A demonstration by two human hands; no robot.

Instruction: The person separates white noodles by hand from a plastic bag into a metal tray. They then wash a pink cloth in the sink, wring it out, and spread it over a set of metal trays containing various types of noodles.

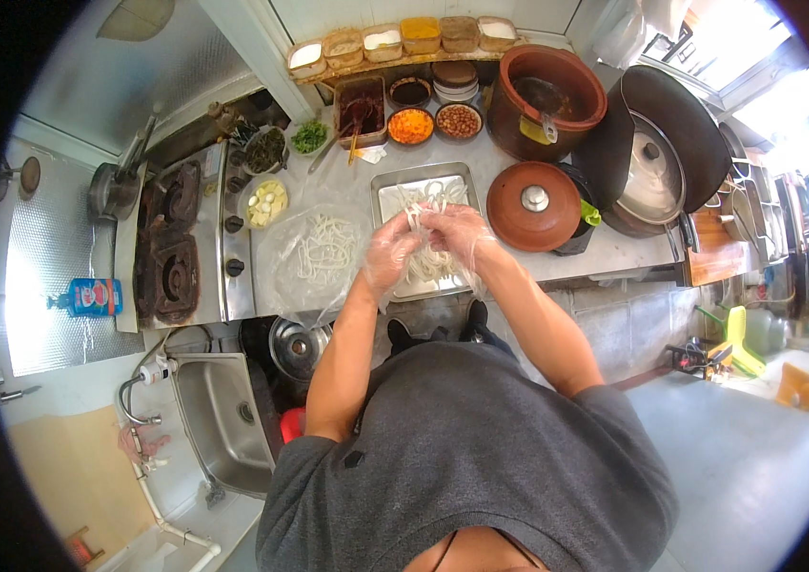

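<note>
Both my hands wear clear plastic gloves and meet above a rectangular metal tray (474, 179). My left hand (389, 247) and my right hand (458, 232) are closed on a bunch of white noodles (436, 196) between them. More loose noodles lie in the tray below. Just left of the tray, a clear plastic bag (279, 257) is spread on the counter with a heap of white noodles (326, 247) on it. My fingertips partly cover the strands that they hold.
Right of the tray are a brown lid (519, 207), a clay pot (512, 136) and a large dark pot (705, 157). Behind stand bowls of diced orange food (410, 126) and peanuts (459, 121). A gas stove (211, 286) and steel sink (222, 422) are at left.
</note>
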